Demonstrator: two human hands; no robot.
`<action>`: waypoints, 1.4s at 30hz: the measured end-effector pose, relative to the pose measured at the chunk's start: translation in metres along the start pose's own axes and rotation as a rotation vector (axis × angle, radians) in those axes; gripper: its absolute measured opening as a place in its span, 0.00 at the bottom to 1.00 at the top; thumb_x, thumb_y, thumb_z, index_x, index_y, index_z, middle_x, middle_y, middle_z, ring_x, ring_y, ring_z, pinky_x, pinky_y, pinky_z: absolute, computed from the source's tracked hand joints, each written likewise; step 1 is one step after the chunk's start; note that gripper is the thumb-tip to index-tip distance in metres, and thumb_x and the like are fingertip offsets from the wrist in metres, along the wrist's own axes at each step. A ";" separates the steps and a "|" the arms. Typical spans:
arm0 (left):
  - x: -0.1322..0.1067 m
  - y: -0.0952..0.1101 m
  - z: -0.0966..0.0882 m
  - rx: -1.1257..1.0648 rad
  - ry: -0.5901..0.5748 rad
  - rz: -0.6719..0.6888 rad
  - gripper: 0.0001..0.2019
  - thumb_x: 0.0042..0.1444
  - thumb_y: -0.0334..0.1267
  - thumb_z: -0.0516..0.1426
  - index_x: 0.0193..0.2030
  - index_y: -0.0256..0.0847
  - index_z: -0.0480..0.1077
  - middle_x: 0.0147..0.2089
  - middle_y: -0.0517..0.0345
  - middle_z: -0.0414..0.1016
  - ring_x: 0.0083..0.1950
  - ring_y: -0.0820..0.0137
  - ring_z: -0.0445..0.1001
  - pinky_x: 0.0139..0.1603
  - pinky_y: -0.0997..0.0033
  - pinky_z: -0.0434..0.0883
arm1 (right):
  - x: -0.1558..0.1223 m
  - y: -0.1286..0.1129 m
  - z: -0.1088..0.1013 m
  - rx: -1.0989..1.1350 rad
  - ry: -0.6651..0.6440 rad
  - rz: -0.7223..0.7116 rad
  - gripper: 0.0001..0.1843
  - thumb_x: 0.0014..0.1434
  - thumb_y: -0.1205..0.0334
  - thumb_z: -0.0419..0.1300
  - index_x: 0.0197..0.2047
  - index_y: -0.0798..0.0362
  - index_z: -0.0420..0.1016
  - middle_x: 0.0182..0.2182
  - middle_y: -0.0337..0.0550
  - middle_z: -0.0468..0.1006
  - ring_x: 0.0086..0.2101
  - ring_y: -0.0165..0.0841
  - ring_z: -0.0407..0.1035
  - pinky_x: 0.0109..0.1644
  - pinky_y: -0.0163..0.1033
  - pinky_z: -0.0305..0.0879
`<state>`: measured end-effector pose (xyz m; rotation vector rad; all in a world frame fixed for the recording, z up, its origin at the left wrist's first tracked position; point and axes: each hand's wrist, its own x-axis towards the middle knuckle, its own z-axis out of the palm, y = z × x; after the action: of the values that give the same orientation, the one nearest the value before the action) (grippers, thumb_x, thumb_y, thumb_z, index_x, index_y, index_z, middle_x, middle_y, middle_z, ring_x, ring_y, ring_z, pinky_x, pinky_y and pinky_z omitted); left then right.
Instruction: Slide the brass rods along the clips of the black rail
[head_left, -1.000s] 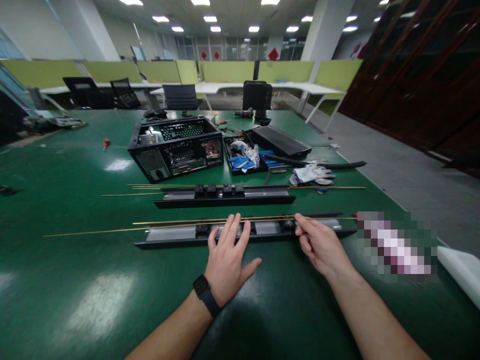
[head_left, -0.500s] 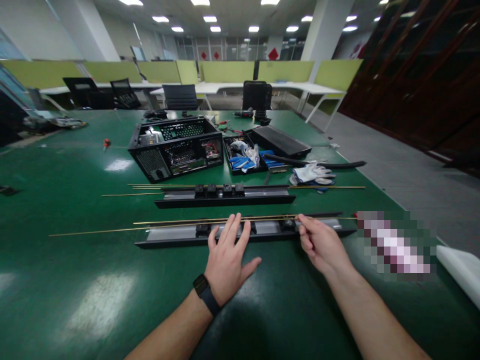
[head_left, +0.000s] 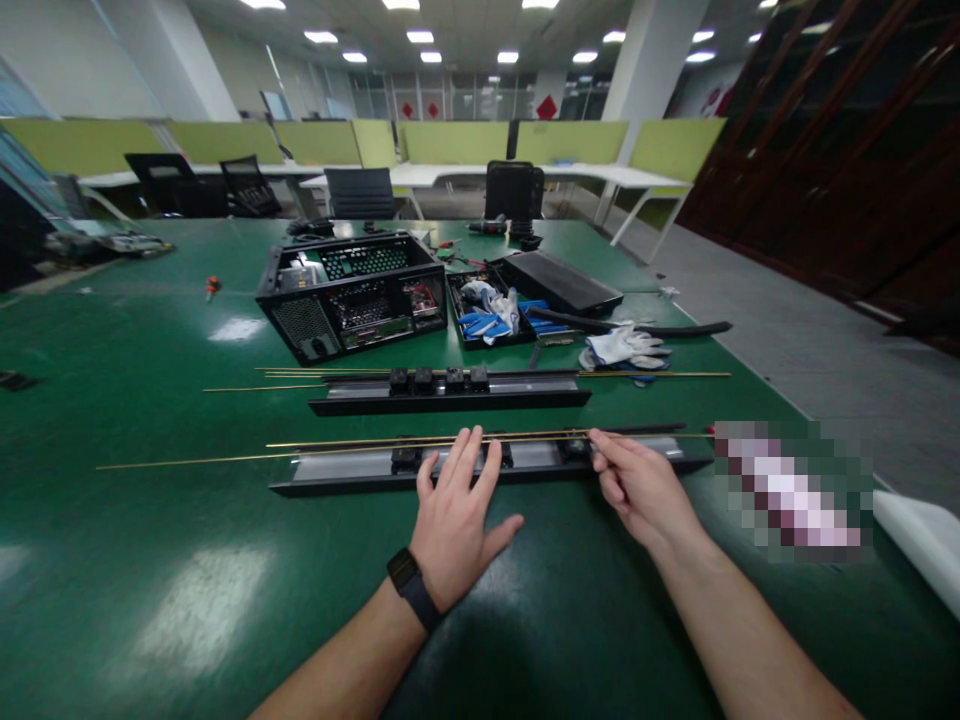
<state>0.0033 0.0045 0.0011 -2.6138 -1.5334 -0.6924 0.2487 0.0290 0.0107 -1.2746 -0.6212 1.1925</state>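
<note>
A long black rail [head_left: 337,478] with small black blocks lies across the green table [head_left: 150,560] in front of me. Thin brass rods [head_left: 225,458] run along its top. My left hand [head_left: 459,515], a dark watch on its wrist, lies flat and spread on the rail's middle, fingertips at the rods. My right hand [head_left: 637,488] is curled at the rail's right part, fingertips pinched on a brass rod. A second, like rail [head_left: 450,392] with more brass rods lies parallel just beyond.
Further back stand an open black computer case [head_left: 349,292], a black tray with blue-and-white gloves [head_left: 491,312], a black cover panel [head_left: 562,282] and white gloves [head_left: 622,348]. The table's right edge runs near a blurred patch [head_left: 791,490]. Office chairs and green partitions stand behind.
The brass rod's left end has shifted slightly to the right under my right hand's pinch. My left hand has stayed flat on the rail.
</note>
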 end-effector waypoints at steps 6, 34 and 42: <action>0.000 0.000 -0.001 -0.001 0.009 0.002 0.37 0.59 0.49 0.60 0.72 0.43 0.54 0.76 0.43 0.48 0.75 0.52 0.50 0.69 0.43 0.50 | 0.000 -0.001 -0.001 0.053 0.006 0.007 0.18 0.47 0.55 0.74 0.27 0.56 0.71 0.19 0.36 0.71 0.10 0.20 0.53 0.08 0.26 0.43; 0.000 0.001 -0.001 0.003 0.007 -0.001 0.36 0.59 0.49 0.60 0.72 0.43 0.55 0.76 0.43 0.48 0.75 0.52 0.50 0.69 0.43 0.51 | -0.001 -0.001 0.000 0.022 0.032 -0.023 0.19 0.47 0.52 0.74 0.28 0.56 0.73 0.20 0.37 0.72 0.10 0.20 0.54 0.09 0.27 0.41; 0.000 0.001 -0.001 0.009 0.003 -0.003 0.37 0.59 0.49 0.60 0.72 0.42 0.55 0.76 0.43 0.48 0.75 0.52 0.49 0.69 0.44 0.52 | -0.002 0.001 0.003 -0.080 0.016 -0.027 0.22 0.48 0.48 0.74 0.29 0.56 0.72 0.20 0.37 0.72 0.09 0.19 0.53 0.08 0.26 0.38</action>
<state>0.0040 0.0038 0.0021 -2.6036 -1.5366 -0.6871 0.2450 0.0279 0.0114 -1.3376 -0.6789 1.1437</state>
